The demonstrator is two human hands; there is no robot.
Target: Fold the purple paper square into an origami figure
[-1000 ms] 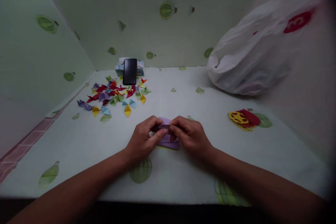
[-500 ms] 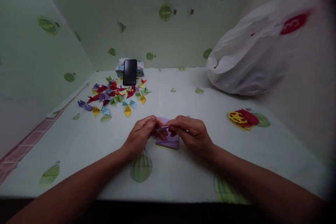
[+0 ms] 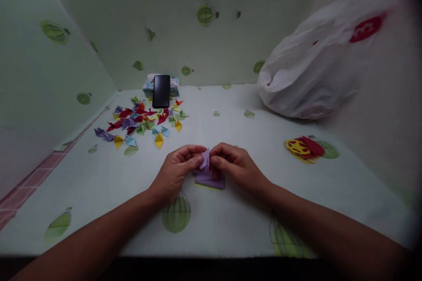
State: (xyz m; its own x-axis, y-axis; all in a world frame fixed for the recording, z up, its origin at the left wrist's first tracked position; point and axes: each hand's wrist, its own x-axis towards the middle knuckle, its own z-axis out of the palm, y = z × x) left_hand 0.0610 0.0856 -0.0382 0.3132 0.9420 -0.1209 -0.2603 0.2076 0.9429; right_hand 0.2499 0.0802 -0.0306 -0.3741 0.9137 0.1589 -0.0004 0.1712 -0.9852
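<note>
Both hands meet at the middle of the table, a little to the near side. My left hand and right hand are both closed on the small purple piece, with thumb and forefinger pinching it from either side. It sits squarely between the two sets of fingertips, so neither hand is nearer than the other.

The piece is held up off the surface, its long axis running up and slightly away from me. Its flat face is turned partly towards the left. Right beneath it the purple stack lies flat on the table. The stack sits a touch more under the right hand, and a sliver of yellow shows at its near edge. I can't tell whether the right hand's lower fingers touch the stack or just hang over it.

A second ago the piece lay as a low strip stretched left to right between the fingertips. Half a second ago I only saw a thin edge. Now it's tipped up on end. The hands themselves have barely shifted, and the stack hasn't moved.

Far left is the scatter of folded coloured pieces, with a dark phone propped behind it against a tissue box. Far right is a white plastic bag, and a red and yellow paper pile lies well apart to the right.
</note>
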